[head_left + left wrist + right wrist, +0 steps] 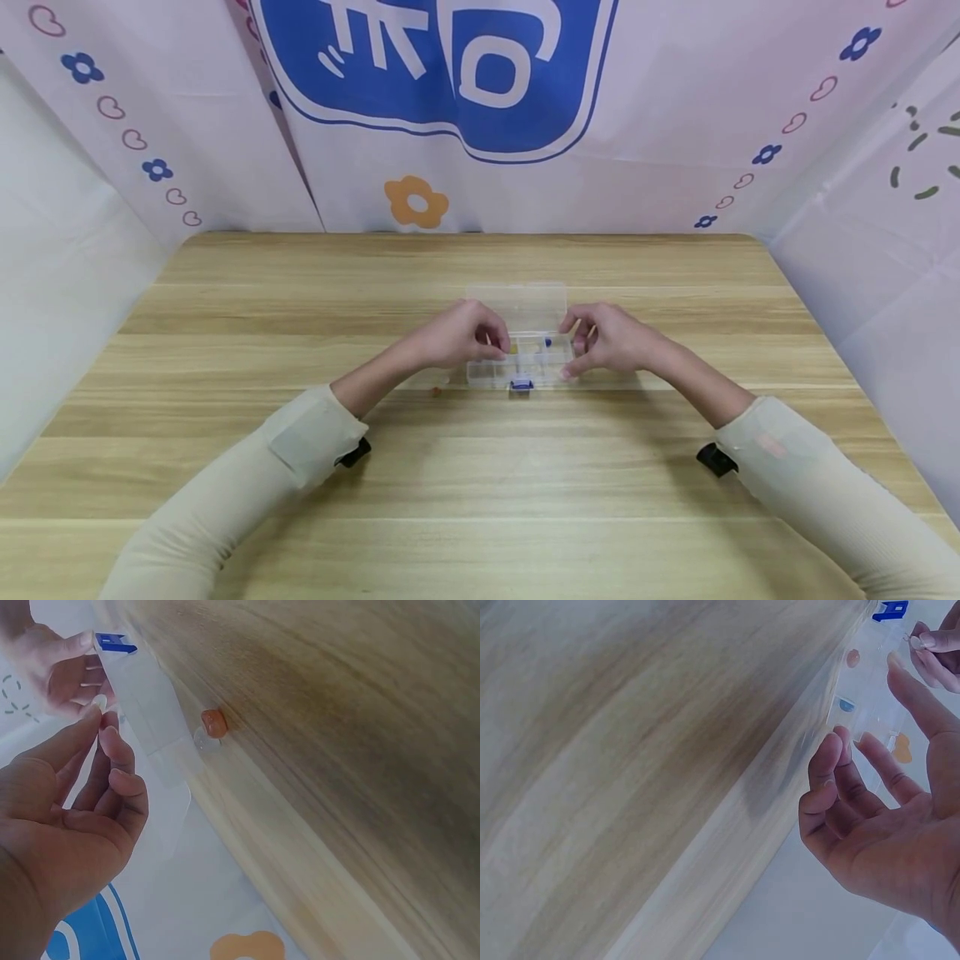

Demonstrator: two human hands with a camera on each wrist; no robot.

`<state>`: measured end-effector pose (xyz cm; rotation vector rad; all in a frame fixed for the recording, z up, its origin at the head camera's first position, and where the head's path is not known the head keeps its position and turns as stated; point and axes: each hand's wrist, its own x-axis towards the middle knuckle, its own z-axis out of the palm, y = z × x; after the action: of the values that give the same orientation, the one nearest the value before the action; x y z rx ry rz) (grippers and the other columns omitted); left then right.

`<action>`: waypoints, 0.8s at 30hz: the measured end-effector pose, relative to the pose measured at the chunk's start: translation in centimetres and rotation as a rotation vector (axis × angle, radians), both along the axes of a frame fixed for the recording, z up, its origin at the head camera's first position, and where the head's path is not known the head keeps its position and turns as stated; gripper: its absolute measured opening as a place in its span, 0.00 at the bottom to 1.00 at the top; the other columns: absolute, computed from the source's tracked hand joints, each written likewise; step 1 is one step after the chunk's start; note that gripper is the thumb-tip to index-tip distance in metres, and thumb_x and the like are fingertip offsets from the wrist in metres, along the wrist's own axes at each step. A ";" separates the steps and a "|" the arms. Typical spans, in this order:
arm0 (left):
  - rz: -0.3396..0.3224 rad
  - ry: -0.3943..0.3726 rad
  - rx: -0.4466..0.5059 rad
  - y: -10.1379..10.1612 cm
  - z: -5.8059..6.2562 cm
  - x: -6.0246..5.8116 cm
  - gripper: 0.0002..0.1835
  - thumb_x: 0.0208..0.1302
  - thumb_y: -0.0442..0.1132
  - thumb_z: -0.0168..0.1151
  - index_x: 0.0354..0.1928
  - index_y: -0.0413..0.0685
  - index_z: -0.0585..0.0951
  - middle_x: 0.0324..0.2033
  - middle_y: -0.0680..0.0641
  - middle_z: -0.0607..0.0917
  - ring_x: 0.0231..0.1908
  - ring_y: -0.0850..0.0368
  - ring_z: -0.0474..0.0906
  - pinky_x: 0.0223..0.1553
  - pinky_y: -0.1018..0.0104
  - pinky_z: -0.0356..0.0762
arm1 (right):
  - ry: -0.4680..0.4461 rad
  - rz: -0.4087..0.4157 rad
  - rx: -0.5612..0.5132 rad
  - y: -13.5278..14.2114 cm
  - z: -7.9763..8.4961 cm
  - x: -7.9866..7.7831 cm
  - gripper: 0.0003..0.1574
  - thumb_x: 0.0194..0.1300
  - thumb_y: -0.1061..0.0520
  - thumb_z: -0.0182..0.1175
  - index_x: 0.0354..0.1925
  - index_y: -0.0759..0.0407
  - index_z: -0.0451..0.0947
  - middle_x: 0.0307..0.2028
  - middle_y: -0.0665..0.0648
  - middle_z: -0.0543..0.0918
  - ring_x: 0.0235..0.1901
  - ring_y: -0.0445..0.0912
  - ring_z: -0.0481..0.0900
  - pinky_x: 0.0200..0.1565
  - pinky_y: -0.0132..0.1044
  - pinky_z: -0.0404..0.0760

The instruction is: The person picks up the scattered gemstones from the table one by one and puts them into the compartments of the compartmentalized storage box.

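Note:
A clear plastic compartment box (pixel 531 370) lies on the table with its lid (pixel 517 305) raised at the back and a blue latch (pixel 521 385) at the front. My left hand (pixel 471 335) is over the box's left part, and its thumb and finger pinch a small whitish bead (pixel 99 701). My right hand (pixel 611 337) is at the box's right end, thumb and fingers apart with nothing between them; whether they touch the box is unclear. Inside a rear compartment sits a blue bead (pixel 548 342); something yellow (pixel 513 348) shows near the left fingertips.
Left of the box, an orange bead (pixel 214 724) and a clear bead (pixel 204 739) lie on the wooden table (pixel 480 475). Behind the table hangs a printed white cloth (pixel 660 167). Black wrist cameras (pixel 717 459) sit under both sleeves.

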<state>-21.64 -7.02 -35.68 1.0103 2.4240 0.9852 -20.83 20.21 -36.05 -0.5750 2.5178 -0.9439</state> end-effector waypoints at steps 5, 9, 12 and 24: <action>0.000 -0.001 -0.005 0.0 0.0 0.0 0.02 0.65 0.27 0.71 0.33 0.38 0.88 0.31 0.47 0.89 0.32 0.58 0.82 0.37 0.69 0.83 | 0.000 -0.002 -0.002 -0.1 -0.1 0.0 0.32 0.51 0.61 0.82 0.51 0.67 0.78 0.32 0.59 0.81 0.32 0.48 0.78 0.36 0.38 0.79; 0.003 -0.002 -0.004 0.1 -0.2 0.0 0.02 0.64 0.27 0.71 0.33 0.38 0.88 0.31 0.47 0.89 0.33 0.58 0.82 0.38 0.69 0.83 | -0.001 -0.001 -0.002 -0.1 -0.2 0.0 0.33 0.51 0.61 0.82 0.51 0.67 0.78 0.32 0.59 0.81 0.32 0.49 0.78 0.37 0.39 0.79; 0.003 0.004 -0.002 0.1 -0.3 0.0 0.03 0.64 0.26 0.71 0.33 0.39 0.88 0.31 0.48 0.89 0.33 0.58 0.82 0.38 0.69 0.83 | -0.001 -0.002 0.000 -0.1 -0.1 0.0 0.33 0.51 0.60 0.82 0.51 0.67 0.78 0.33 0.59 0.81 0.32 0.49 0.78 0.39 0.40 0.79; 0.017 0.026 0.039 -1.9 0.0 0.4 0.03 0.63 0.26 0.71 0.32 0.37 0.86 0.30 0.47 0.87 0.31 0.58 0.80 0.37 0.68 0.81 | -0.007 0.007 -0.010 0.0 -0.1 0.0 0.32 0.52 0.61 0.81 0.52 0.68 0.77 0.32 0.59 0.80 0.32 0.48 0.78 0.36 0.38 0.79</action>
<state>-21.21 -8.87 -35.71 1.0234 2.4471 1.0345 -20.83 20.18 -36.14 -0.5825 2.5046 -0.9551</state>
